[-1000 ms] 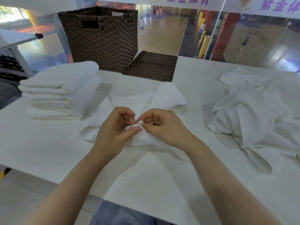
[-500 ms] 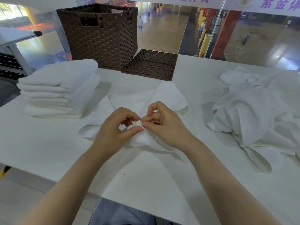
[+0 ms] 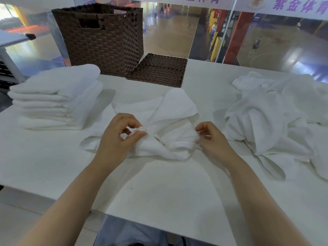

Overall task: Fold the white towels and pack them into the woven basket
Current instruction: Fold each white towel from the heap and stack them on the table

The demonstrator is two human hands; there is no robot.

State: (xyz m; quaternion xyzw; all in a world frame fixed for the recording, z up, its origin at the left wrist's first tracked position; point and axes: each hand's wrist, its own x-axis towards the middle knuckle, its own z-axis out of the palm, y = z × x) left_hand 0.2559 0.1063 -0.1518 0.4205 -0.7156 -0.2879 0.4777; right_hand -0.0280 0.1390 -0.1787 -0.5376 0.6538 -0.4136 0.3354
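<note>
One loose white towel [image 3: 170,121] lies crumpled at the centre of the frame on the table [image 3: 168,189], and you have it by two points. Its near edge, stretched between your hands, runs left to right across the frame, while the rest of the cloth bunches away toward the top of the frame, ending in a rumpled flap.

Your left hand [image 3: 117,137] pinches a corner of that towel between thumb and forefinger, so that grip is clenched on cloth. Your right hand [image 3: 211,139] pinches the same edge further right, fingers curled on the fabric. The towel sits between and just beyond both hands.

Count one stack of folded towels [image 3: 55,98] at the left of the frame; several layers show, but the exact number is hard to tell. One heap of unfolded towels [image 3: 273,118] spreads over the right side. One woven basket [image 3: 106,38] stands upright at the upper left, behind the stack, with one flat woven lid [image 3: 158,70] lying just beside it to the right.
</note>
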